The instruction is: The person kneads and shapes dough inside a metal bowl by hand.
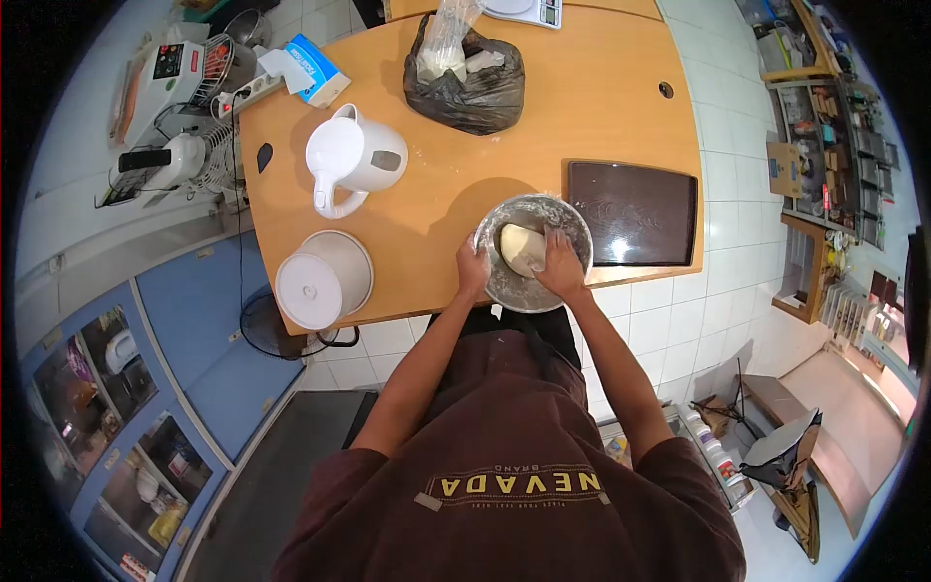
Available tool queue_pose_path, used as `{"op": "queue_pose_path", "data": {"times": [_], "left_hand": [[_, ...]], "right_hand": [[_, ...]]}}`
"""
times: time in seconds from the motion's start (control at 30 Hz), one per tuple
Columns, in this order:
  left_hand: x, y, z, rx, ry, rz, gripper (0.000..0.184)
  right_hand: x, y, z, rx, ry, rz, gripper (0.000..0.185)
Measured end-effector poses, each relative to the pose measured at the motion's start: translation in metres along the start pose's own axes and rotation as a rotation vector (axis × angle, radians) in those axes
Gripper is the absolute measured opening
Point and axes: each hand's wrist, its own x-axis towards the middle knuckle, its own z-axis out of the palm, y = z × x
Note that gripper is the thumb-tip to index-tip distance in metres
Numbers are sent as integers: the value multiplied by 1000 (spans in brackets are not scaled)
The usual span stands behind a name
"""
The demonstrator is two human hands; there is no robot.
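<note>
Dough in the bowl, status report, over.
Left hand gripping bowl at its rim. Right hand on dough, inside bowl. Dark tray close on the right; nothing else crowding the bowl.

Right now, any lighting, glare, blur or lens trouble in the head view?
Head view: strong fisheye bowing, black corners; pale streaks, likely glare, on the dark rectangular tray; soft shadow on the light-brown wooden table, picture-left of the round grey metal bowl; far right edge washed out; right hand on the smooth pale dough, fingertips too small to resolve cleanly.
</note>
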Motion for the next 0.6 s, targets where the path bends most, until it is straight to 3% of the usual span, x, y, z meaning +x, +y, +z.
{"op": "queue_pose_path", "data": {"times": [0.03, 0.13, 0.2, 0.3, 0.4, 0.5, 0.6], "left_hand": [[1, 1, -1, 15, -10, -4, 38], [8, 4, -6, 112, -72, -45, 38], [6, 5, -8, 4, -105, -88, 39], [1, 3, -5, -11, -55, -64, 39], [-1, -13, 4, 35, 18, -73, 38], [-2, -6, 3, 18, 26, -98, 38], [0, 11, -5, -26, 0, -141, 38]], "right_hand": [[-7, 3, 4, -28, -65, 76, 75], [-12, 4, 10, -113, -67, 24, 77], [-11, 2, 11, -119, -40, -45, 72], [-13, -7, 5, 233, -45, 80, 72], [-15, -29, -9, 205, 56, 7, 69], [-7, -6, -2, 323, 67, -80, 61], [8, 11, -18, 714, -202, 112, 52]]}}
